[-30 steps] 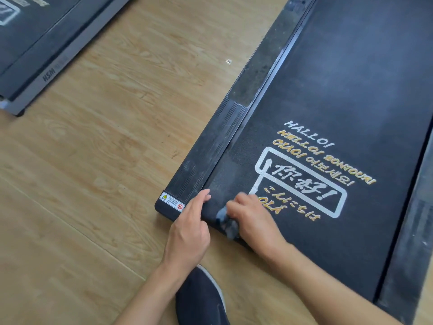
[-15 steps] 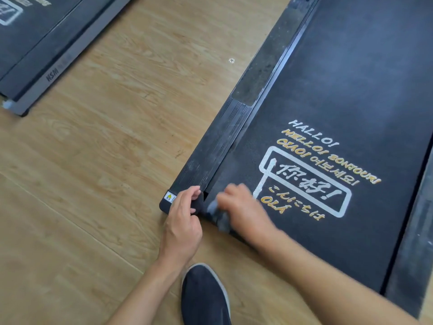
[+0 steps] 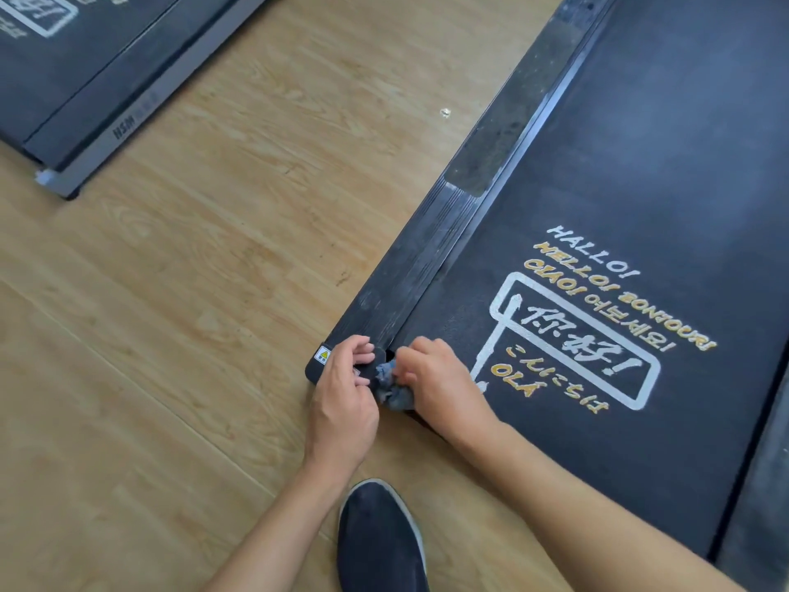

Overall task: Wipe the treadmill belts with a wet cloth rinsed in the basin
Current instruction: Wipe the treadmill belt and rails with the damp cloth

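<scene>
A black treadmill belt (image 3: 640,173) with white and gold greeting print runs from the near right to the far right. At its near left corner my right hand (image 3: 444,382) grips a small crumpled grey-blue cloth (image 3: 395,388) against the belt's edge. My left hand (image 3: 343,395) curls its fingers over the end cap of the black side rail (image 3: 410,275), right beside the cloth. The basin is not in view.
A second treadmill (image 3: 85,70) with a grey frame lies at the far left. Wooden floor (image 3: 192,292) stretches between the two machines. My dark shoe (image 3: 380,540) stands on the floor just below my hands. A small white speck (image 3: 445,112) lies on the floor.
Both hands have shifted left to the belt's corner. My left hand went from lying flat on the rail to curling over its end cap. The cloth moved from the belt surface to the corner gap.
</scene>
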Tool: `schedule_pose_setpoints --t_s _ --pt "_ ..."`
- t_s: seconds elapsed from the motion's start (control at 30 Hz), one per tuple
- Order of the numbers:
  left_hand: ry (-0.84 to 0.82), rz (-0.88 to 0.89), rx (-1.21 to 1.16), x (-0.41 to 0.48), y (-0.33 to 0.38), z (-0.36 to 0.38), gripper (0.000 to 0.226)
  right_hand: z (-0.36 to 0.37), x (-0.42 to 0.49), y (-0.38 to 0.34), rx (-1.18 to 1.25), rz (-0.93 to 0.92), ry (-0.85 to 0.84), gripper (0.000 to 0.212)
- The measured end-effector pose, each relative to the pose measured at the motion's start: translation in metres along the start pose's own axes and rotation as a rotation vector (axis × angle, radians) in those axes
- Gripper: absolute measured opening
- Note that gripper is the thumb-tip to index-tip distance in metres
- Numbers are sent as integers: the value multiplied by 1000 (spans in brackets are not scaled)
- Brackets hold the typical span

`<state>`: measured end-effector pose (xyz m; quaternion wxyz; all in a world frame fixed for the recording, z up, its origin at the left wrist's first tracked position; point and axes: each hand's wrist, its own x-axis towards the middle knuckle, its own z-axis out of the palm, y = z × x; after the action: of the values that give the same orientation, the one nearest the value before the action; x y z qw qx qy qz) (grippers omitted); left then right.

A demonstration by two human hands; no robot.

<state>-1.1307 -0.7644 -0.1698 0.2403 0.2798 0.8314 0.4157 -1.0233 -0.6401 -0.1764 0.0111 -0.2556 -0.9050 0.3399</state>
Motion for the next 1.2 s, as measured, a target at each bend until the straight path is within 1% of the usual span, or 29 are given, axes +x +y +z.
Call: schedule_pose_setpoints --t_s 0.03,0.07,0.13,0.17,0.2,0.27,0.33,0.43,0.5,0.6,0.67,0.73,0.8,0.87,0.93,0.97,1.03,1.1,1.13,1.2 --pt "11 -5 -4 0 1 0 67 -11 13 9 -17 32 5 15" --pt "20 -8 -7 1 2 0 66 -24 30 20 -46 89 47 14" --pt "37 -19 -13 1 4 2 65 -55 68 50 -86 257 202 16" --pt "42 -23 -11 0 4 2 65 -67 83 62 -65 328 272 14" --pt "42 -26 -10 0 5 2 64 -73 91 67 -48 375 324 12" --pt "47 -30 -14 -1 6 2 64 -64 90 55 -51 427 379 14" --pt "68 -33 -24 -3 6 2 62 -30 64 25 -83 385 352 17" --pt "102 -54 -62 1 6 1 59 25 5 -23 -23 239 211 16" --pt "130 -86 -83 4 5 1 58 35 -7 -26 34 199 188 17" --pt "141 -123 -44 9 10 2 57 15 8 -8 12 193 160 16" --pt "123 -101 -9 12 15 6 56 -8 16 14 7 268 252 15" --pt "84 -65 5 13 24 11 55 -35 18 48 30 411 373 12" --pt "5 -33 19 15 32 18 55 -63 14 86 36 546 482 11" --pt "-98 17 62 17 38 26 55 -85 4 114 27 632 535 22" --pt "-188 90 111 20 44 35 55 -98 -10 127 23 649 507 33" --pt "-222 124 130 21 46 41 55 -102 -16 129 12 636 464 33" --pt "-285 165 156 24 54 50 54 -105 -30 124 -4 595 337 24" --pt "-337 182 156 26 63 60 55 -106 -45 110 49 569 220 17" --pt "-367 191 148 26 69 66 54 -106 -53 104 88 558 188 16" --pt "-465 197 112 25 82 75 52 -104 -67 94 149 530 189 17"
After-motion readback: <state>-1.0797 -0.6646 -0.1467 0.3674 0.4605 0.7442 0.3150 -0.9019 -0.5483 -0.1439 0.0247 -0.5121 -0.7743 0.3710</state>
